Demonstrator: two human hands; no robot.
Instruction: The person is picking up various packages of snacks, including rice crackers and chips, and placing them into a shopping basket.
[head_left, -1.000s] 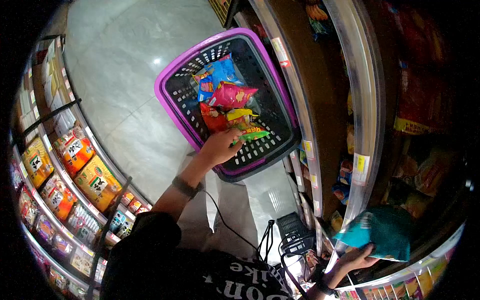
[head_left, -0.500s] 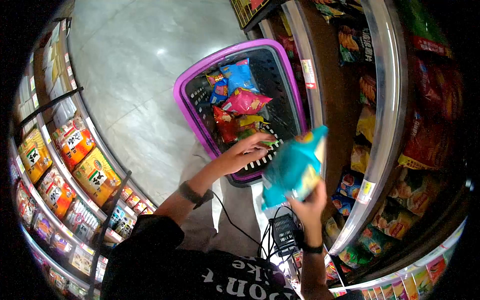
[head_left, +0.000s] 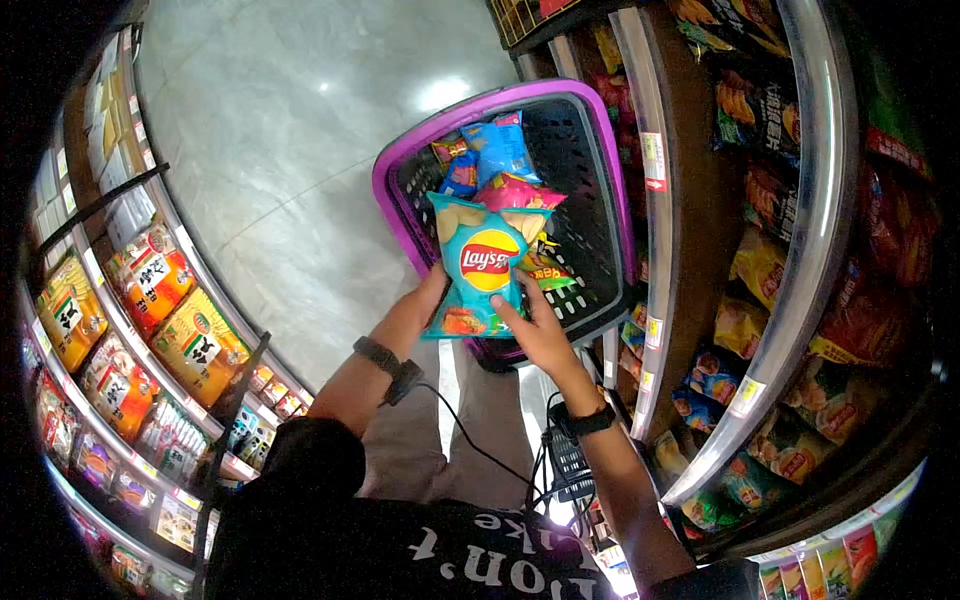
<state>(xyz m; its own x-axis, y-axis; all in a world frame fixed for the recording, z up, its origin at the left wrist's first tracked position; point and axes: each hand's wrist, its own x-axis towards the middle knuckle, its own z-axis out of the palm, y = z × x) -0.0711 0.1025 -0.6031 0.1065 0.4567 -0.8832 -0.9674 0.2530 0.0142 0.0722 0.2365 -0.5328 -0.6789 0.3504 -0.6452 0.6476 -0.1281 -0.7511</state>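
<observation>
A teal Lay's chip bag is held upright between my two hands, its printed front facing up toward me. My left hand grips its left side, the fingers mostly hidden behind the bag. On the right side, my right hand holds the lower edge with the thumb on the front. Beneath the bag stands a black basket with a purple rim. Inside it lie a light blue bag, a small dark blue bag, a pink bag and a green and yellow bag.
Shelves with snack bags curve along the right. On the left are shelves with orange and yellow packages. Grey floor shows between them. Black cables and a black device hang near my right forearm.
The teal bag has moved left, from beside the basket's lower right to above its left part, and its front now shows. My left hand has taken hold of it too.
</observation>
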